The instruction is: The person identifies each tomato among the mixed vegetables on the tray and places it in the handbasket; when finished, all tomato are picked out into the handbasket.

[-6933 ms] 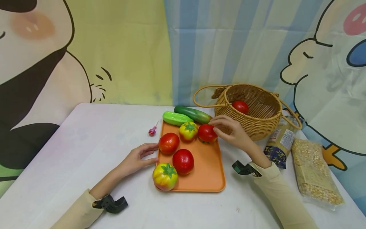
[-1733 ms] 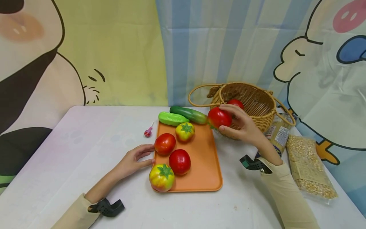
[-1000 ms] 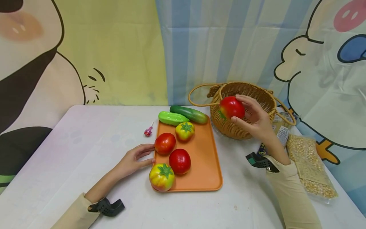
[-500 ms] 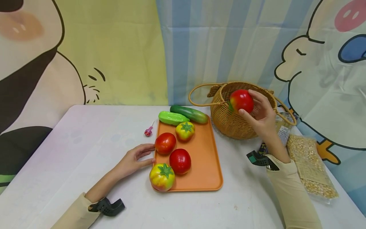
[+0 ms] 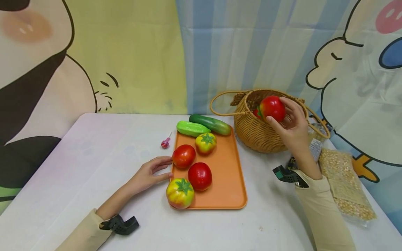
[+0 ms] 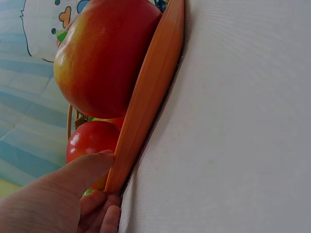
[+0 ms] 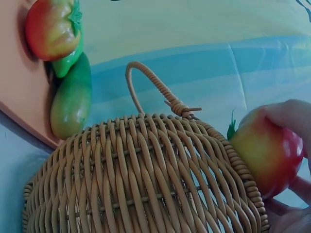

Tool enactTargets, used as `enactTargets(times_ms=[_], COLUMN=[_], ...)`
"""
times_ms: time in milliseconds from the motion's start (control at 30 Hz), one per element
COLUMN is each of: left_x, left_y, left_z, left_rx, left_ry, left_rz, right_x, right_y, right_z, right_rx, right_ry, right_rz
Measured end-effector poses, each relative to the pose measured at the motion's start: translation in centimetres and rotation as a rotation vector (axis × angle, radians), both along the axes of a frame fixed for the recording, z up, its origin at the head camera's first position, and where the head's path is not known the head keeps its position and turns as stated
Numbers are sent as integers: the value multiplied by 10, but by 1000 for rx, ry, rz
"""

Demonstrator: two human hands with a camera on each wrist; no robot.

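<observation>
My right hand point(image 5: 293, 125) grips a red tomato point(image 5: 272, 108) with a yellow-green stem end, holding it over the mouth of the wicker basket point(image 5: 260, 136). In the right wrist view the tomato point(image 7: 267, 153) is beside the basket rim, thumb and fingers around it. Another red tomato, partly hidden, shows inside the basket behind it. My left hand point(image 5: 147, 176) lies at the left edge of the orange tray point(image 5: 224, 174), thumb and fingertips touching its rim. On the tray are two red tomatoes point(image 5: 200, 176) and two yellow-green ones point(image 5: 180, 194).
A light green cucumber-like vegetable point(image 5: 192, 128) and a dark green cucumber point(image 5: 210, 124) lie at the tray's far end. Left of the tray is a wrapped lollipop point(image 5: 165, 143). Right of the basket lie a bag of grains point(image 5: 347, 184) and a partly hidden packet point(image 5: 315, 143).
My right hand has lifted the red tomato from the tray's far right and carried it right and up to over the basket opening. My left hand has stayed at the tray edge.
</observation>
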State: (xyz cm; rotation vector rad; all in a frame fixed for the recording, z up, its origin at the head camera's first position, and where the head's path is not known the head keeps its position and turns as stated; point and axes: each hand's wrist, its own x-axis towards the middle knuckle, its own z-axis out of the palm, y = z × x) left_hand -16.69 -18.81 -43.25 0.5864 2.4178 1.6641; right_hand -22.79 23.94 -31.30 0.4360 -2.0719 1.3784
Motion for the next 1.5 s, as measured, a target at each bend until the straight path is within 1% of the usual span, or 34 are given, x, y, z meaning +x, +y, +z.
enactTargets(times_ms=[100, 233, 333, 467, 633, 733, 867, 1067, 1200, 1333, 1500], left_x=[0, 0, 0, 0, 0, 0, 1, 0, -1, -1, -1], left_y=[0, 0, 0, 0, -1, -1, -1, 0, -1, -1, -1], left_z=[1, 1, 0, 0, 0, 0, 1, 1, 0, -1, -1], left_rx=[4, 0, -6, -8, -7, -8, -9, -9, -11, -18, -14], left_ry=[-3, -7, -9, -14, -14, -14, -20, -12, -1, -5, -14], left_rz=[0, -3, 0, 3, 6, 12, 12, 6, 10, 7, 3], right_x=[-2, -6, -11, -15, -24, -30, -36, -36, -38, -40, -42], right_y=[0, 2, 4, 5, 9, 11, 14, 17, 16, 18, 22], right_z=[3, 6, 9, 12, 14, 17, 20, 24, 26, 28, 31], right_rx=[23, 81, 145, 217, 328, 388, 437, 470, 493, 525, 568], right_ry=[-24, -66, -103, -112, -73, -87, -172, -315, -366, -416, -512], right_rz=[-17, -48, -59, -34, 12, 32, 62, 72, 99, 125, 172])
